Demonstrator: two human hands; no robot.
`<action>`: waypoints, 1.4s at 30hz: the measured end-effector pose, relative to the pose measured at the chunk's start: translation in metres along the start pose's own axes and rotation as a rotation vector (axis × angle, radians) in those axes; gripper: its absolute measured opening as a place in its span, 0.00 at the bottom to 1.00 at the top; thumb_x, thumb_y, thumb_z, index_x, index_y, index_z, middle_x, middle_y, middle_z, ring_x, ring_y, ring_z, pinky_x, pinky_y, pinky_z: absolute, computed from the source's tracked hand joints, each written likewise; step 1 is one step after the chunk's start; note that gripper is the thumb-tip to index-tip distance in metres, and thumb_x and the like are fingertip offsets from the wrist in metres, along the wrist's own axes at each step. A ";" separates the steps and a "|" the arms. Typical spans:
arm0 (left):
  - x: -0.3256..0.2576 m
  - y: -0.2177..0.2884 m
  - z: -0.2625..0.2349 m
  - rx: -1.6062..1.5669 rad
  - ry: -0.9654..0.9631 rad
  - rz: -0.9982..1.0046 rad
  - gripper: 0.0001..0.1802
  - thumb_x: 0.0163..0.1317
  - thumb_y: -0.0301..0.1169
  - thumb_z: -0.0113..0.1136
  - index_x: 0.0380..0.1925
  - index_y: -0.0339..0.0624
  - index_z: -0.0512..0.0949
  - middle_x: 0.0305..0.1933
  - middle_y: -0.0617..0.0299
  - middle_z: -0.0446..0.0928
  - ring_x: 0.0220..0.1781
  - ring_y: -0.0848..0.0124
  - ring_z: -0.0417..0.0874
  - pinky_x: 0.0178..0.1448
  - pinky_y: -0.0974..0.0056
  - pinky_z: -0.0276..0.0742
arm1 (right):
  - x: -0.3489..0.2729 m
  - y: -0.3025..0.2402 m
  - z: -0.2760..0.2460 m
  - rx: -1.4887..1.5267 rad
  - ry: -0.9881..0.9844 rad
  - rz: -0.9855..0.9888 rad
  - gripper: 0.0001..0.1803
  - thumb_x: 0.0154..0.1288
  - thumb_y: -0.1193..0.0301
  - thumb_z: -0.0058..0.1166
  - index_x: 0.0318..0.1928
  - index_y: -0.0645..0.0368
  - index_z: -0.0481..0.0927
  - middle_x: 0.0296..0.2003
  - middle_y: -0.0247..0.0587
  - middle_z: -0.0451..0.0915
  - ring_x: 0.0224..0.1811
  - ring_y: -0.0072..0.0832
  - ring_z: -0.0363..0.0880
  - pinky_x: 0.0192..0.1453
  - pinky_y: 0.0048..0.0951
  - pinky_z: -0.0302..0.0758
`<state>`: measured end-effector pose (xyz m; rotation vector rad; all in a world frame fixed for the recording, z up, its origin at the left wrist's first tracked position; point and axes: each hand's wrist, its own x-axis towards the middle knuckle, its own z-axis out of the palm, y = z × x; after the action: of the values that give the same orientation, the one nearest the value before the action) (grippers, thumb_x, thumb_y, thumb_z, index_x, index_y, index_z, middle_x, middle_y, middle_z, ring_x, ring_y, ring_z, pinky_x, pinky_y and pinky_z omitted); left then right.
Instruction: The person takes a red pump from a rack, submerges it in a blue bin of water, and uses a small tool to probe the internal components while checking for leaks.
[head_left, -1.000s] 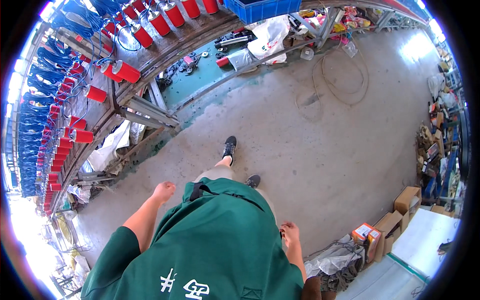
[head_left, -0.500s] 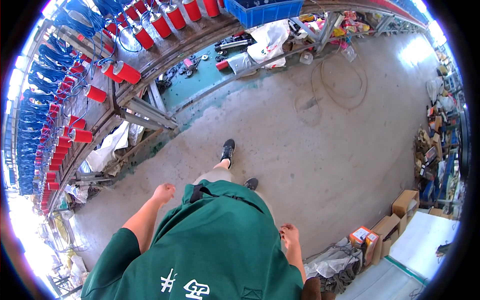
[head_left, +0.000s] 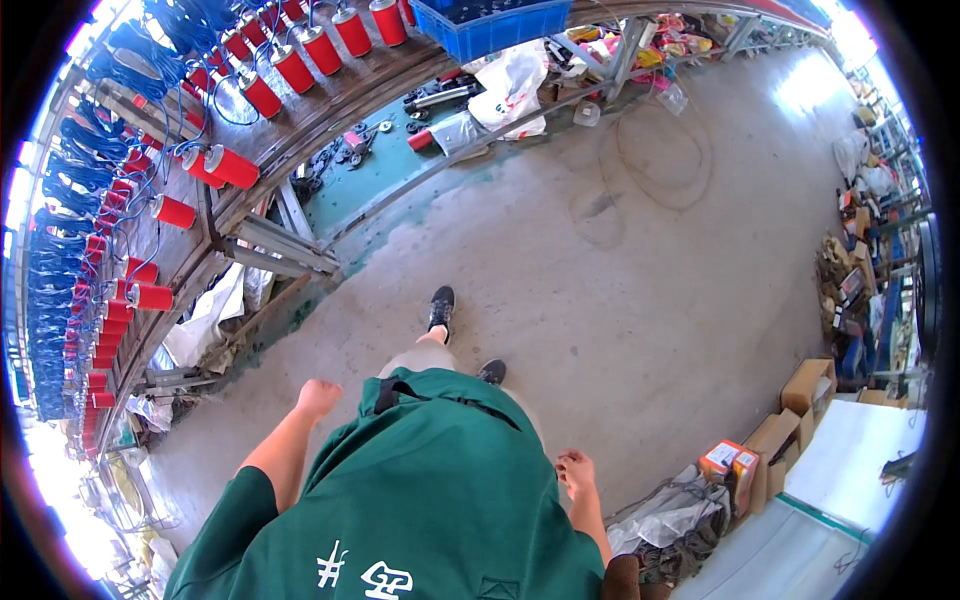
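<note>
Red cylinders [head_left: 231, 167], silvery-capped with blue cables [head_left: 65, 255], line the counter [head_left: 300, 118] ahead and left. Well apart from them hangs the left hand [head_left: 319, 398], fingers [head_left: 328, 390] curled in; the right hand [head_left: 576, 472], loosely bent, is beside the green shirt [head_left: 430, 500]. Whether either holds anything, I cannot tell.

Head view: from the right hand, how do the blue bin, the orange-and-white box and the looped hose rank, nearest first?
From the right hand:
1. Orange-and-white box, to its right.
2. Looped hose, ahead.
3. Blue bin, top of picture.
</note>
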<state>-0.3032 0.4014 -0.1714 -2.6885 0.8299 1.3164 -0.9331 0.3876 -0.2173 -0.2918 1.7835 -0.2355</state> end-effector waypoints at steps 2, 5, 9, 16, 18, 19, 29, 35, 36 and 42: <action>-0.013 0.023 -0.003 -0.013 -0.020 -0.036 0.20 0.64 0.45 0.64 0.44 0.42 0.90 0.43 0.46 0.88 0.44 0.54 0.89 0.54 0.52 0.82 | 0.008 0.009 -0.005 0.012 0.006 0.006 0.12 0.75 0.76 0.54 0.56 0.59 0.81 0.45 0.40 0.87 0.38 0.29 0.86 0.35 0.31 0.75; -0.033 0.051 -0.003 -0.169 -0.019 -0.047 0.25 0.63 0.45 0.65 0.51 0.37 0.87 0.40 0.46 0.89 0.49 0.52 0.89 0.59 0.53 0.81 | 0.006 0.015 -0.009 0.047 0.002 0.007 0.13 0.75 0.76 0.54 0.57 0.59 0.82 0.45 0.41 0.86 0.38 0.29 0.86 0.34 0.30 0.74; -0.006 0.028 0.016 0.023 -0.073 0.043 0.39 0.64 0.45 0.65 0.69 0.30 0.72 0.41 0.49 0.90 0.53 0.55 0.89 0.63 0.56 0.79 | 0.004 0.026 -0.014 0.068 -0.019 -0.002 0.14 0.74 0.77 0.55 0.57 0.61 0.81 0.45 0.41 0.87 0.38 0.29 0.86 0.33 0.31 0.74; -0.018 0.073 0.020 0.027 -0.129 0.002 0.37 0.63 0.46 0.65 0.67 0.34 0.76 0.46 0.47 0.89 0.54 0.55 0.89 0.66 0.58 0.79 | 0.005 0.033 -0.030 0.057 -0.002 0.056 0.15 0.74 0.77 0.55 0.58 0.63 0.82 0.46 0.42 0.87 0.39 0.29 0.87 0.32 0.31 0.75; -0.008 0.085 0.022 0.174 -0.176 0.031 0.36 0.63 0.46 0.65 0.66 0.36 0.78 0.46 0.47 0.89 0.54 0.55 0.89 0.65 0.58 0.80 | 0.008 0.024 -0.033 0.079 0.007 0.062 0.15 0.74 0.77 0.55 0.57 0.63 0.83 0.45 0.42 0.87 0.38 0.30 0.87 0.32 0.31 0.75; -0.002 0.087 0.026 0.209 -0.133 0.098 0.35 0.63 0.47 0.66 0.65 0.36 0.79 0.46 0.47 0.89 0.54 0.55 0.89 0.63 0.57 0.81 | 0.010 0.019 -0.035 0.092 0.013 0.066 0.14 0.74 0.77 0.55 0.57 0.63 0.83 0.45 0.42 0.87 0.38 0.30 0.87 0.32 0.31 0.75; 0.066 0.269 0.050 0.232 -0.187 0.109 0.25 0.62 0.46 0.65 0.49 0.37 0.88 0.41 0.49 0.89 0.51 0.54 0.89 0.56 0.53 0.83 | 0.022 -0.044 -0.094 0.177 0.087 0.064 0.15 0.72 0.76 0.57 0.57 0.62 0.83 0.45 0.41 0.87 0.39 0.30 0.88 0.34 0.30 0.77; 0.106 0.376 0.059 0.189 -0.119 0.329 0.28 0.62 0.44 0.66 0.54 0.33 0.85 0.40 0.50 0.89 0.45 0.59 0.90 0.51 0.56 0.84 | 0.011 -0.131 -0.149 0.247 0.174 0.132 0.15 0.69 0.75 0.58 0.55 0.61 0.83 0.40 0.37 0.86 0.35 0.27 0.85 0.32 0.26 0.73; 0.108 0.406 0.056 0.195 -0.127 0.337 0.28 0.62 0.44 0.66 0.54 0.33 0.85 0.40 0.50 0.89 0.45 0.59 0.90 0.51 0.56 0.84 | 0.013 -0.142 -0.157 0.251 0.198 0.090 0.15 0.69 0.75 0.58 0.55 0.61 0.82 0.41 0.38 0.86 0.36 0.27 0.85 0.31 0.27 0.73; 0.140 0.494 0.066 0.121 -0.218 0.373 0.33 0.62 0.46 0.69 0.63 0.37 0.80 0.46 0.53 0.89 0.43 0.62 0.90 0.49 0.58 0.84 | 0.020 -0.200 -0.182 0.310 0.266 -0.039 0.12 0.70 0.74 0.58 0.52 0.60 0.82 0.42 0.38 0.85 0.37 0.28 0.86 0.31 0.27 0.74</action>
<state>-0.5166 -0.0677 -0.2208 -2.3189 1.3777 1.5322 -1.1002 0.1924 -0.1320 -0.0750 1.9701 -0.5952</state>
